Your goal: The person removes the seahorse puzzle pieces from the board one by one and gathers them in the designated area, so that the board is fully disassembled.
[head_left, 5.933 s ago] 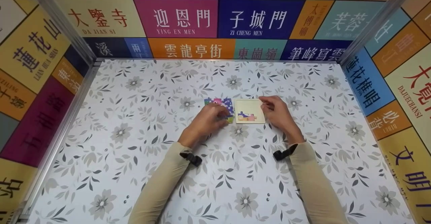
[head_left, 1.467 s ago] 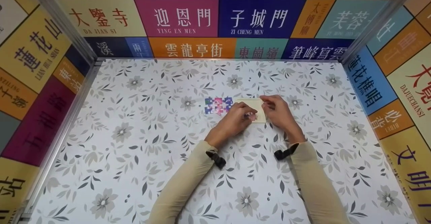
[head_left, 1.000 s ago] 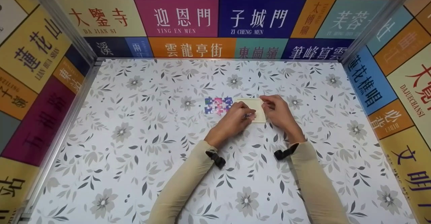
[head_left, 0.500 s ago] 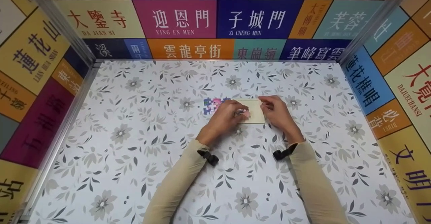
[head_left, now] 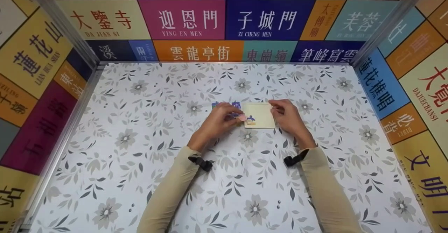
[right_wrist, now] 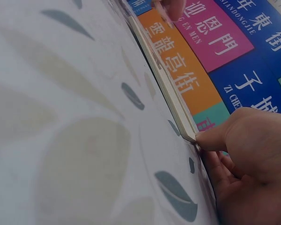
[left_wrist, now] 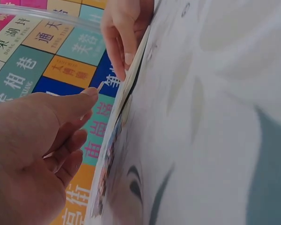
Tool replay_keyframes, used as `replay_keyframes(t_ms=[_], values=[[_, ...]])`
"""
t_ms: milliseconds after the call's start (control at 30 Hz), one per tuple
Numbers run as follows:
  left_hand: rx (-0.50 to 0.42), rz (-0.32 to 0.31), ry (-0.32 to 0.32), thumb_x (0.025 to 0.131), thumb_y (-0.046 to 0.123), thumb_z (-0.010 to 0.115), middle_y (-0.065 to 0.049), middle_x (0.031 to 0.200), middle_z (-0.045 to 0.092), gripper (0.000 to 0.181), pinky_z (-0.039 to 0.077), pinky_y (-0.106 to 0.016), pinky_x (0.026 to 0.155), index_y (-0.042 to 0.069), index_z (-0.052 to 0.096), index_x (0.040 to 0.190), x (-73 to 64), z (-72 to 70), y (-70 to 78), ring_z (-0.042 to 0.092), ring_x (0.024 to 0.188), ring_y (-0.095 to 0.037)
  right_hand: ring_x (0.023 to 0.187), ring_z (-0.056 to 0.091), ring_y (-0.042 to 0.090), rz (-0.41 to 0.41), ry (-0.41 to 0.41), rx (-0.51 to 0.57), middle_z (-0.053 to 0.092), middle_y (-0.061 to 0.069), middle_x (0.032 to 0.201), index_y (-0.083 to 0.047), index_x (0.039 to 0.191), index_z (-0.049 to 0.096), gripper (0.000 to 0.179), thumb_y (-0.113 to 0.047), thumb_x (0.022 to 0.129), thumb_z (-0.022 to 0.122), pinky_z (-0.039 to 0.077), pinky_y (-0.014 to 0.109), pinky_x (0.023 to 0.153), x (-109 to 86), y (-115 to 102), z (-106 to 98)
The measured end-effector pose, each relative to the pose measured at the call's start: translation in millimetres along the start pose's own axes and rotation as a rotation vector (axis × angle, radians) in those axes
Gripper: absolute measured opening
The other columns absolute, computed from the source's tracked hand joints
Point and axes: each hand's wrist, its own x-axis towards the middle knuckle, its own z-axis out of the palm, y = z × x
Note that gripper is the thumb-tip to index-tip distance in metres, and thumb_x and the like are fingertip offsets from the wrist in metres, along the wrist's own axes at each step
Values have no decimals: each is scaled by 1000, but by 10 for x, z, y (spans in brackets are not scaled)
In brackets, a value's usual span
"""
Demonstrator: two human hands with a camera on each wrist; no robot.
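Observation:
My left hand [head_left: 220, 121] pinches a pink jigsaw piece [head_left: 242, 117] just off the left edge of a shallow cream puzzle tray [head_left: 262, 112]. In the left wrist view the piece [left_wrist: 101, 86] shows edge-on at the thumb tip, raised off the table. A few joined jigsaw pieces [head_left: 251, 121], blue and yellowish, lie in the tray's near left corner. My right hand [head_left: 288, 119] grips the tray's right edge; in the right wrist view its thumb [right_wrist: 213, 137] sits at the tray corner. More purple and blue pieces [head_left: 237, 105] lie left of the tray, mostly hidden by my left hand.
The table [head_left: 168, 187] has a white cover with grey flowers and leaves. Panels with large printed characters [head_left: 190, 19] wall in its back and both sides, with metal rails [head_left: 66, 23] at the corners.
The pink piece, earlier in the tray beside the other pieces, is now in my left hand, which has moved left off the tray. My right hand stays at the tray's right edge.

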Motion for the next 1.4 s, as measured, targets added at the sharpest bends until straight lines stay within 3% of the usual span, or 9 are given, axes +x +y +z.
replay_keyframes(t_ms=[333, 667, 800, 967, 1067, 1400], values=[[27, -32, 9, 98, 20, 82, -11, 120, 78, 26, 52, -44, 110, 6, 81, 120, -209, -179, -125, 66, 120, -30, 124, 64, 31, -4, 14, 8, 62, 20, 134, -4, 147, 65, 40, -6, 108, 61, 53, 46, 114, 10, 3, 29], [64, -43, -16, 97, 20, 83, -12, 111, 79, 23, 54, -46, 99, 6, 82, 115, -314, -250, -183, 68, 106, -32, 123, 64, 30, -9, 14, 4, 62, 20, 134, -5, 147, 66, 40, -6, 108, 61, 53, 46, 114, 8, 18, 22], [106, -7, -29, 97, 21, 83, -11, 106, 81, 20, 54, -46, 95, 7, 84, 111, -314, -239, -189, 69, 101, -31, 123, 64, 31, -14, 12, 12, 62, 20, 134, -4, 147, 66, 39, -6, 108, 61, 53, 44, 112, 10, 20, 20], [161, 71, -22, 97, 18, 83, -8, 100, 83, 13, 52, -46, 97, 8, 87, 103, -308, -225, -173, 73, 99, -30, 123, 64, 32, -17, 9, 16, 62, 21, 135, -4, 147, 66, 39, -7, 108, 60, 54, 31, 107, 7, 17, 16], [193, 82, -20, 96, 18, 84, -8, 102, 83, 12, 52, -45, 99, 8, 88, 102, -318, -217, -155, 73, 102, -29, 123, 64, 31, -14, 6, 16, 62, 20, 136, -4, 147, 66, 39, -8, 108, 60, 53, 26, 104, 1, 10, 15], [237, 84, -48, 97, 16, 82, -12, 111, 79, 13, 54, -46, 99, 11, 88, 107, -336, -214, -139, 68, 109, -32, 123, 64, 30, -5, 8, 14, 61, 20, 135, -4, 147, 66, 40, -8, 108, 60, 54, 34, 108, 6, 6, 7]])
